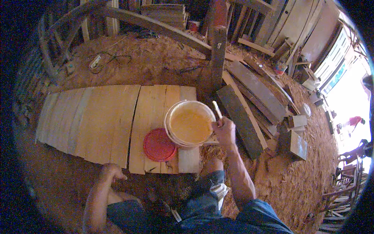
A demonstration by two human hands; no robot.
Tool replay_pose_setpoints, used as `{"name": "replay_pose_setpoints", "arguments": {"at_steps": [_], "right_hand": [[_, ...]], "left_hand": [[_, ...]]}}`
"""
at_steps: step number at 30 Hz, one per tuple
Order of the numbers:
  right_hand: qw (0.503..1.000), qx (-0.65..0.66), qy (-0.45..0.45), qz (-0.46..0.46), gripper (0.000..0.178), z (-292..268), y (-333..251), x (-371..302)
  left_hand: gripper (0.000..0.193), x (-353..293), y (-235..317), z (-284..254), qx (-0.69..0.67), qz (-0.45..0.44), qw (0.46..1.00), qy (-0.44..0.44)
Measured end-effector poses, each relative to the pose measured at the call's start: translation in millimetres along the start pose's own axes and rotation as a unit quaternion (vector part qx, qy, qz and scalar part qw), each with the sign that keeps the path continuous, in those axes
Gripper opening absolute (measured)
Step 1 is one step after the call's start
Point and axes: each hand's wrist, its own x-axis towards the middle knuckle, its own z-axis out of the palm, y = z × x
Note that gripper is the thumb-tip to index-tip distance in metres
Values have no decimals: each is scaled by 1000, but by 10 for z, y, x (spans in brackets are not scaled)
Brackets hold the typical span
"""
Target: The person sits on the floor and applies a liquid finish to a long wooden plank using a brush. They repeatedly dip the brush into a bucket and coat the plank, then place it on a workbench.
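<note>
My right hand [225, 130] is closed around a short pale stick-like handle [217, 109], whose end sticks up above the fist. That fist is at the right rim of a whitish plastic bucket [168, 126]. Inside the bucket is a yellowish-orange substance [191, 124]. A round red lid [159, 145] lies on the boards at the bucket's lower left. Near the front edge of the wooden boards [107, 121], my left hand [113, 172] hangs with its fingers curled and nothing visible in them.
Dark planks and beams [255, 91] lie piled to the right of a wooden post [217, 58]. Cut wood blocks [297, 145] sit further right on the shavings-covered ground [280, 179]. A power strip with cable [94, 61] lies at the far left. Another person [354, 121] is outside at right.
</note>
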Motion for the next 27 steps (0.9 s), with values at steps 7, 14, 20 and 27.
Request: {"name": "replay_pose_setpoints", "arguments": {"at_steps": [7, 14, 20, 27], "right_hand": [[991, -129, 18, -9, 27, -806, 559, 254], [996, -89, 17, -22, 33, -757, 1605, 521], [993, -92, -76, -21, 37, -991, 1303, 429], [965, -173, -198, 9, 35, -1115, 686, 603]], "left_hand": [[57, -100, -20, 81, -40, -5, 998, 52], [52, -216, -119, 34, -175, 64, 973, 133], [42, -281, 402, 235, -327, 128, 903, 248], [40, 399, 1290, 507, -218, 150, 801, 537]]}}
